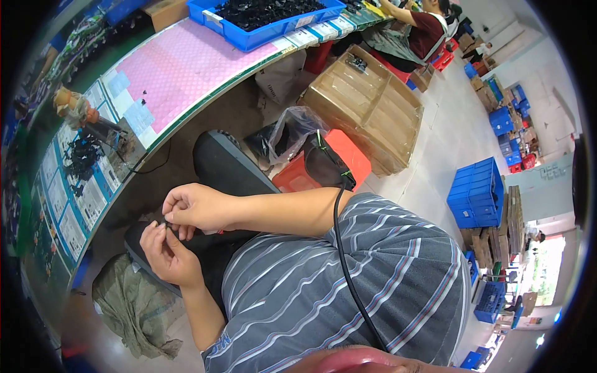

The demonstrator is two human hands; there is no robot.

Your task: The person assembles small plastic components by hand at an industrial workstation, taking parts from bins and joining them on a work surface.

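Head view: a small dark part (163, 222) sits pinched between the two hands, low over the person's lap, at about nine o'clock from the middle of the picture. It is too small and too covered to tell its shape. The left hand (166, 253) comes up from six o'clock with its palm turned inward and its fingertips (155, 227) closed narrowly on the part from below. The right hand (198, 207) reaches across from three o'clock, fingers curled tight, thumb and forefinger meeting on the same piece from above. The part therefore lies right at the fingertips of both hands, touching them, with almost none of it showing outside the grip. Holding it close to the body like this looks like a way to steady fine work, with both forearms braced near the striped shirt (348, 280).

Outward from there, a black cable (344, 261) runs over the shirt toward five o'clock. At eleven o'clock the curved workbench (180, 68) carries a pink mat and printed sheets, with a heap of similar small black pieces (81, 158) near its edge at ten o'clock. A blue tray (261, 28) of dark parts stands at twelve. A red stool (339, 158) and an open cardboard box (367, 109) stand on the floor toward one o'clock
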